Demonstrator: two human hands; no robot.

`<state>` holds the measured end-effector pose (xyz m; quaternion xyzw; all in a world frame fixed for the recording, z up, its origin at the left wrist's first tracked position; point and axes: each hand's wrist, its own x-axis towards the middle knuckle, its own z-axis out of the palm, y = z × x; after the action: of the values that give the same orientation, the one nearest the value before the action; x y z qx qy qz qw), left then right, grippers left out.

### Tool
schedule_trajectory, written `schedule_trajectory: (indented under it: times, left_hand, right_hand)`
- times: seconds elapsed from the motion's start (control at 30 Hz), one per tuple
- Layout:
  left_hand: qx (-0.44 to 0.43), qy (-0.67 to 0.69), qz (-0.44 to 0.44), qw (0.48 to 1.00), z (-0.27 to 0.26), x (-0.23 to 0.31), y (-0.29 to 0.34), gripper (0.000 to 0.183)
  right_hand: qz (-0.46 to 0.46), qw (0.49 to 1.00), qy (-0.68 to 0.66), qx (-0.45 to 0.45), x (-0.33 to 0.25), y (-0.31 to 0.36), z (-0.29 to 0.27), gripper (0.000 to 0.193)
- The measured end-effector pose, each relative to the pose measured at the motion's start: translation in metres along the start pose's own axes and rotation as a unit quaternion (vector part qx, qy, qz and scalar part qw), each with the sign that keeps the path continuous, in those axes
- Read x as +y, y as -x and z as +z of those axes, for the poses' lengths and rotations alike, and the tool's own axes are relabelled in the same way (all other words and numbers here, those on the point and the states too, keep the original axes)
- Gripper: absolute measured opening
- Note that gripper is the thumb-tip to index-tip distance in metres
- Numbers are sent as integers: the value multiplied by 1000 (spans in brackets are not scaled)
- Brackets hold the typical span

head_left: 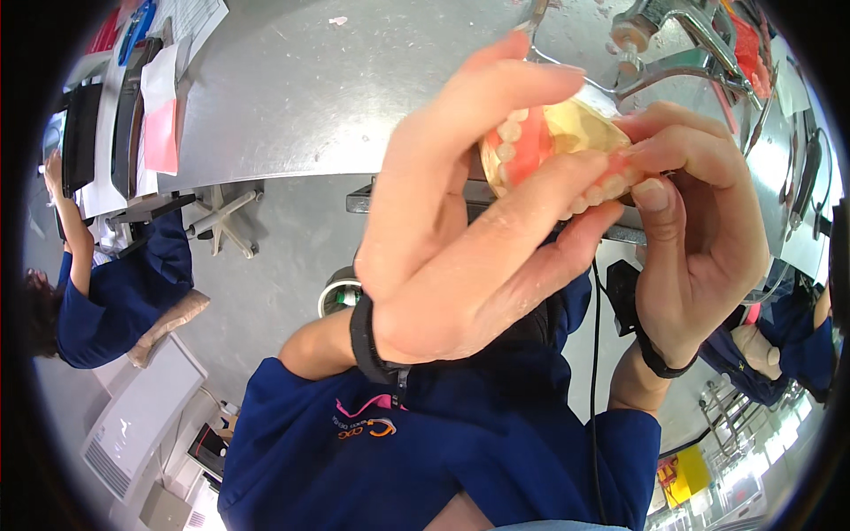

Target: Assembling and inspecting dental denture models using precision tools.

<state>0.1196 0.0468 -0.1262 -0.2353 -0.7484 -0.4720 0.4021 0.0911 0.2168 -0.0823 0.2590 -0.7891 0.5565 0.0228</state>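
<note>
A yellowish dental cast [580, 126] with a pink wax denture base [529, 149] and a curved row of off-white teeth [506, 152] is held up above the near edge of the table. My left hand [460, 212] wraps round it, with fingers across its far and near sides. Closed at the cast's right end, my right hand [699, 208] has its thumb and fingertips against the pink wax beside the teeth. Part of the cast is hidden behind my fingers. I cannot make out any small tool between the right fingertips.
The metal table [292, 97] curves ahead. Metal frame-like instruments [682, 71] lie at the far right, near red material [751, 62]. Pink sheets [161, 137] rest at the left. A bin [338, 290] stands below, and a person in blue [124, 292] sits at the left.
</note>
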Motion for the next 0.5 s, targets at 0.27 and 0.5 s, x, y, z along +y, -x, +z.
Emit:
schedule_trajectory:
  times: [0.27, 0.5]
  left_hand:
    - [-93, -13, 22, 995, -16, -6, -5, 29]
    - [-84, -13, 55, 995, -11, -12, -6, 25]
  right_hand:
    - [-30, 999, 23, 8, 4, 0, -2, 17]
    - [-22, 999, 18, 20, 3, 2, 0, 18]
